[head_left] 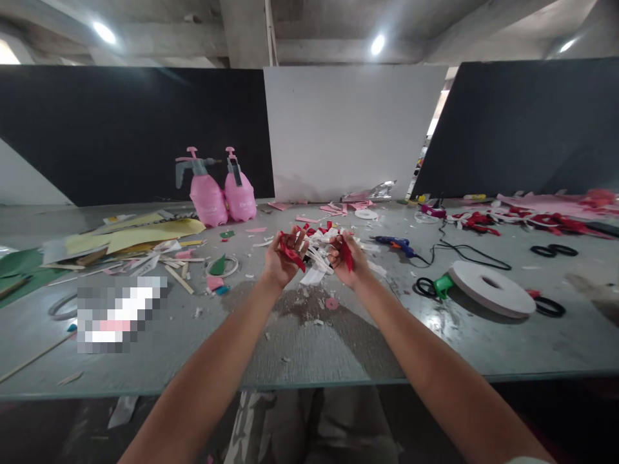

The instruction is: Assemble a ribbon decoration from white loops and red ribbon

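Note:
Above the middle of the table, my left hand [279,263] curls its fingers around a piece of red ribbon [292,252]. Opposite it, my right hand [349,264] is closed on another strip of red ribbon [347,255], which hangs down past the fingers. Whether the two red pieces are joined cannot be seen. Just behind and between the hands lies a loose heap of white ribbon pieces [316,258] with some red ones among them.
A blue glue gun [397,245] lies right of my hands, its black cord trailing right. Further right are a white ribbon spool [493,289] and black rings [554,249]. Two pink spray bottles [207,198] stand back left, near yellow sheets [155,236]. Scraps litter the grey table [290,361].

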### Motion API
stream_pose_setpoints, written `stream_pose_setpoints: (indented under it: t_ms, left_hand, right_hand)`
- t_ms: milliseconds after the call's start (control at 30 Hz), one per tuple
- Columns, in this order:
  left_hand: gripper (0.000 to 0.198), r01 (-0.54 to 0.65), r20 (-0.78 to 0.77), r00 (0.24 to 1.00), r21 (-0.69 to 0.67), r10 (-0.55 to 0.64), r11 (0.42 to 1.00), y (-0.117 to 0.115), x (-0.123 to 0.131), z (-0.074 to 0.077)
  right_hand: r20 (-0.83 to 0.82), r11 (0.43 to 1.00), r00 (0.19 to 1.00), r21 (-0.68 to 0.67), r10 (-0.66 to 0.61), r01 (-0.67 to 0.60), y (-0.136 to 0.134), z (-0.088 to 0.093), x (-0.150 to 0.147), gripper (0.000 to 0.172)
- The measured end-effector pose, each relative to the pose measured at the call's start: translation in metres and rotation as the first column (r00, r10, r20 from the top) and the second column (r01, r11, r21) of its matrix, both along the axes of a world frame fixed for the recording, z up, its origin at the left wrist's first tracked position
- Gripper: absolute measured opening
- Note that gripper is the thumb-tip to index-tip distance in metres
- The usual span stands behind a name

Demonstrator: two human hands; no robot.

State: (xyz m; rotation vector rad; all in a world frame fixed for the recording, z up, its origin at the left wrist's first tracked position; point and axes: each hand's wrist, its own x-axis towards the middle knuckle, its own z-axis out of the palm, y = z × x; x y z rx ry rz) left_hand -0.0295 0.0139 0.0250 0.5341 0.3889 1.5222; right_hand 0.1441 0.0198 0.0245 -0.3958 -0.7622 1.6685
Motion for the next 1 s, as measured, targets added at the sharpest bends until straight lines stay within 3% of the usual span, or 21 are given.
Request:
stream_pose_setpoints:
  t_ms: [100,267,467,567,633,700,767,800,833,900,967,1000]
  left_hand:
    - [0.018,-0.035,-0.014,0.999,0.009,0.035,0.999,0.002,0.000,-0.001]
    - [0.020,0.012,-0.059,0.998,-0.017,-0.013,1.000,0.008,-0.006,0.000]
    - [0.022,0.030,-0.099,0.995,0.026,-0.028,0.999,0.011,-0.019,0.006]
    - [0.021,0.024,-0.139,0.990,0.033,-0.019,0.999,0.012,-0.025,0.007]
    - [0.023,0.030,-0.194,0.981,0.036,-0.023,0.999,0.013,-0.025,0.006]
    - [0.026,0.030,-0.279,0.960,0.042,-0.017,0.999,0.013,-0.023,0.005]
    - [0.029,0.014,-0.412,0.911,0.070,0.016,0.997,0.011,-0.018,0.005]
    - [0.031,0.020,-0.495,0.868,0.094,0.029,0.995,0.010,-0.015,0.005]
    - [0.032,0.044,-0.583,0.812,0.120,0.035,0.992,0.008,-0.013,0.006]
    - [0.034,0.118,-0.728,0.684,0.176,0.048,0.977,0.003,-0.009,0.008]
    - [0.034,0.195,-0.814,0.576,0.220,0.071,0.956,-0.001,-0.006,0.011]
    - [0.035,0.222,-0.840,0.535,0.240,0.087,0.945,-0.004,-0.006,0.013]
  right_hand:
    - [0.067,0.999,0.997,0.027,-0.035,0.033,-0.001,-0.001,-0.006,0.029]
    - [0.167,0.969,0.957,0.121,-0.236,0.217,0.007,0.003,0.004,0.025]
    - [0.198,0.930,0.913,-0.020,-0.357,0.368,0.030,0.001,0.038,0.028]
    - [0.293,0.862,0.834,-0.058,-0.468,0.504,0.041,-0.006,0.051,0.027]
    - [0.465,0.761,0.671,0.008,-0.577,0.649,0.047,-0.012,0.057,0.023]
    - [0.632,0.617,0.362,0.241,-0.686,0.749,0.051,-0.016,0.061,0.021]
    - [0.627,0.474,0.040,0.545,-0.778,0.691,0.050,-0.016,0.060,0.023]
    - [0.575,0.437,-0.039,0.663,-0.817,0.608,0.048,-0.015,0.058,0.026]
    - [0.525,0.436,-0.037,0.741,-0.850,0.511,0.045,-0.013,0.054,0.030]
    - [0.512,0.535,0.158,0.794,-0.844,0.288,0.037,-0.010,0.043,0.035]
    - [0.610,0.671,0.390,0.741,-0.690,0.029,0.028,-0.008,0.029,0.042]
    - [0.671,0.722,0.459,0.686,-0.583,-0.086,0.024,-0.007,0.022,0.047]
